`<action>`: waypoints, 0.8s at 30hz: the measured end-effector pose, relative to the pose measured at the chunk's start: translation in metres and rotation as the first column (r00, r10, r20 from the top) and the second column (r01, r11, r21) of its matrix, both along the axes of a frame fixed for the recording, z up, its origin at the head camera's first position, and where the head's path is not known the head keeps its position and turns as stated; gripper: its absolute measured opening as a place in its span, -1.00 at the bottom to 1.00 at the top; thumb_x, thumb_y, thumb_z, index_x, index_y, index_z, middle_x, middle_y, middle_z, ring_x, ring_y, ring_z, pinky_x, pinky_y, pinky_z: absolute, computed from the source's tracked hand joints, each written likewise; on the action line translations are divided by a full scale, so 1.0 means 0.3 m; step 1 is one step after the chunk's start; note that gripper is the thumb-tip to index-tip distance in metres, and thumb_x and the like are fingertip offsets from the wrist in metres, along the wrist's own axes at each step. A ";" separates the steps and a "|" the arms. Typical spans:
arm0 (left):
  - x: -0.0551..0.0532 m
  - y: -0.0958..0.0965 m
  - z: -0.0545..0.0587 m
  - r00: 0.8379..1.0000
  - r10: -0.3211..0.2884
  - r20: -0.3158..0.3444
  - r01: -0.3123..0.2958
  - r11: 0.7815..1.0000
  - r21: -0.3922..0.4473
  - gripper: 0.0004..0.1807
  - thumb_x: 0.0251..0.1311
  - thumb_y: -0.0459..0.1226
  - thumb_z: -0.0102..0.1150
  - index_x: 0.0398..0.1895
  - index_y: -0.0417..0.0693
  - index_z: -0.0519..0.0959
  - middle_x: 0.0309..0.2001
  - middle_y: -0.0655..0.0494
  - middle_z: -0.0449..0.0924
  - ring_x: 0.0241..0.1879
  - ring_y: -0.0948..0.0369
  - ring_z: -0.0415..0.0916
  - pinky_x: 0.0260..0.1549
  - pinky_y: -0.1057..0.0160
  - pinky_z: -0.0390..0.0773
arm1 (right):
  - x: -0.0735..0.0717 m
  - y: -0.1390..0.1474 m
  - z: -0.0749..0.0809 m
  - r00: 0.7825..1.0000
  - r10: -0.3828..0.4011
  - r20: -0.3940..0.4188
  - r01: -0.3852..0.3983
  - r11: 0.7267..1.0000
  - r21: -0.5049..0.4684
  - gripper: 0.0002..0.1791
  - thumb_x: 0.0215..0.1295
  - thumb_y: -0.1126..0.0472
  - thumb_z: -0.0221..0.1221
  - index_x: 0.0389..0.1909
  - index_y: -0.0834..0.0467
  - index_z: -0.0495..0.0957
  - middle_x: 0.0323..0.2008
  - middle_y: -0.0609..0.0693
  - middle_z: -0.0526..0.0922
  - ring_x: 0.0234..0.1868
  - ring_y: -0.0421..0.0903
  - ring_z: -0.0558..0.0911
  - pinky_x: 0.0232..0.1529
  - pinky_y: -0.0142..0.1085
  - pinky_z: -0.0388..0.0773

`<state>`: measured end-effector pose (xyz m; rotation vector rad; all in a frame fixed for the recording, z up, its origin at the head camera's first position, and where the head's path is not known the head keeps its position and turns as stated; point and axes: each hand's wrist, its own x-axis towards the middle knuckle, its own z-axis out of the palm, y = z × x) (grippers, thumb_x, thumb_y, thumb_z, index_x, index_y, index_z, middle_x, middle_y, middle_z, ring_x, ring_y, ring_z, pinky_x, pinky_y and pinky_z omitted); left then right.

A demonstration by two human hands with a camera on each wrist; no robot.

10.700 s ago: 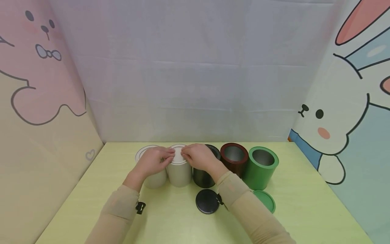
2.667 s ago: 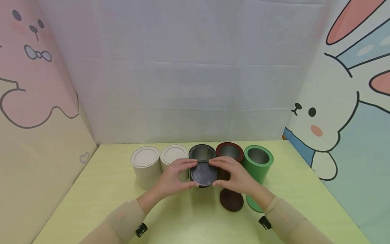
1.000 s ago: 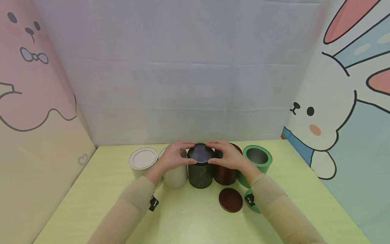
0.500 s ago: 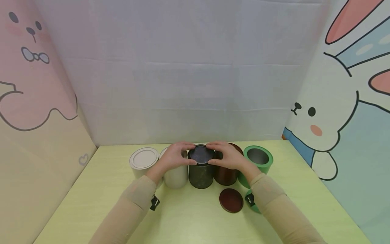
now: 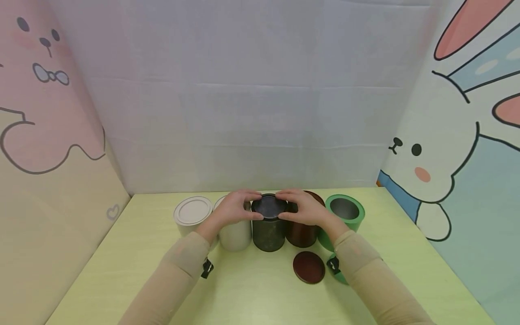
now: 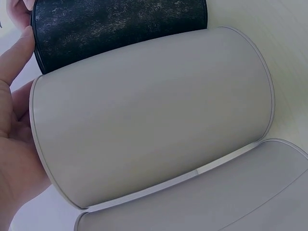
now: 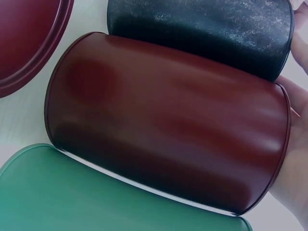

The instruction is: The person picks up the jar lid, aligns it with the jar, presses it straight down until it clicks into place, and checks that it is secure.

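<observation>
A black lid [image 5: 269, 206] lies on top of the black can [image 5: 269, 237] in the middle of the row. From the left, my left hand [image 5: 234, 208] holds the lid's edge between thumb and fingers. My right hand [image 5: 305, 208] grips the opposite edge the same way. Beside the left hand, a white can [image 6: 149, 115] fills the left wrist view; its top is partly covered in the head view. In the right wrist view, a dark red can [image 7: 168, 120] stands against the black one, its mouth mostly hidden behind the right hand.
Another white can [image 5: 192, 211], lidded, stands at the row's left end. An open green can [image 5: 344, 208] is at the right end. A dark red lid [image 5: 309, 267] and a green lid [image 5: 340, 276], partly under the right sleeve, lie in front on the table [image 5: 252, 298].
Both hands left the second white can's lid, lifted the black lid off the table and brought it onto the black can. Over the last second, hands and lid have hardly moved.
</observation>
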<state>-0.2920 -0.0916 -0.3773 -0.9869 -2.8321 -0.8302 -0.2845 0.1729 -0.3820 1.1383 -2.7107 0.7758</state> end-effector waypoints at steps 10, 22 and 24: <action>0.003 -0.001 0.003 1.000 -0.017 -0.009 0.017 1.000 -0.017 -0.33 0.10 -0.06 0.45 0.24 -0.19 0.56 0.25 -0.05 0.52 0.29 -0.04 0.38 0.25 -0.02 0.39 | -0.003 0.007 -0.004 1.000 0.021 0.004 -0.021 1.000 0.021 -0.38 0.31 0.09 0.29 0.31 0.29 0.45 0.30 0.20 0.45 0.33 0.21 0.38 0.30 0.14 0.31; 0.016 -0.009 -0.003 0.988 -0.084 -0.127 0.081 0.996 -0.031 -0.41 0.15 -0.07 0.41 0.19 -0.21 0.59 0.22 -0.03 0.55 0.24 -0.01 0.46 0.20 0.02 0.45 | 0.002 0.015 -0.013 0.990 0.038 -0.137 -0.034 0.999 0.032 -0.46 0.28 0.08 0.33 0.23 0.22 0.55 0.21 0.12 0.55 0.25 0.12 0.49 0.26 0.05 0.41; 0.025 -0.014 0.001 0.979 -0.108 -0.175 0.102 0.994 -0.044 -0.44 0.17 -0.08 0.40 0.17 -0.20 0.61 0.21 -0.01 0.56 0.22 0.01 0.48 0.19 0.03 0.47 | 0.009 0.016 -0.011 0.978 0.060 -0.202 -0.056 0.998 0.026 -0.51 0.25 0.10 0.35 0.17 0.20 0.60 0.15 0.11 0.60 0.19 0.09 0.54 0.22 0.02 0.46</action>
